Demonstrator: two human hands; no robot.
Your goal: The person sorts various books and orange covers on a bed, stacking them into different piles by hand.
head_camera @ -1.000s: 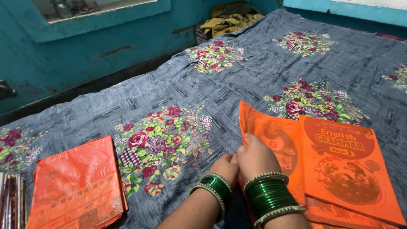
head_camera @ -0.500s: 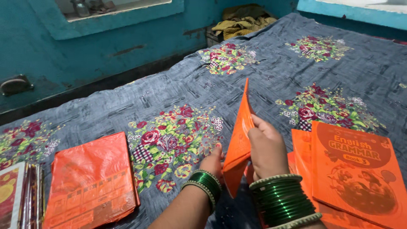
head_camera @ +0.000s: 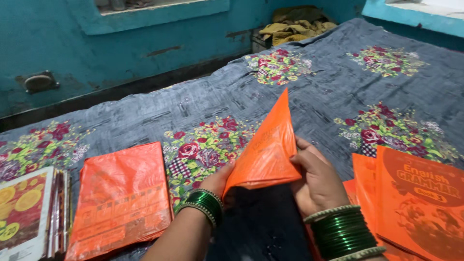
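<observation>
We hold the orange plastic cover (head_camera: 265, 152) up over the bed (head_camera: 309, 92), glossy, creased, one corner pointing up. Our left hand (head_camera: 220, 179) pinches its lower left corner; our right hand (head_camera: 316, 179) closes on its right edge. It seems mid-unfolding; spreading it flat calls for pulling the edges apart. Orange books (head_camera: 415, 203) lie to the right, a wrapped book (head_camera: 121, 198) to the left.

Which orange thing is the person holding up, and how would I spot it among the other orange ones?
Start at the grey flowered bedspread and find the two hands with green bangles near its front edge. Between the left hand and the right hand is a thin orange plastic cover. Unlike the wrapped book to the left and the orange books to the right, it is lifted off the bed, pointing upward.
</observation>
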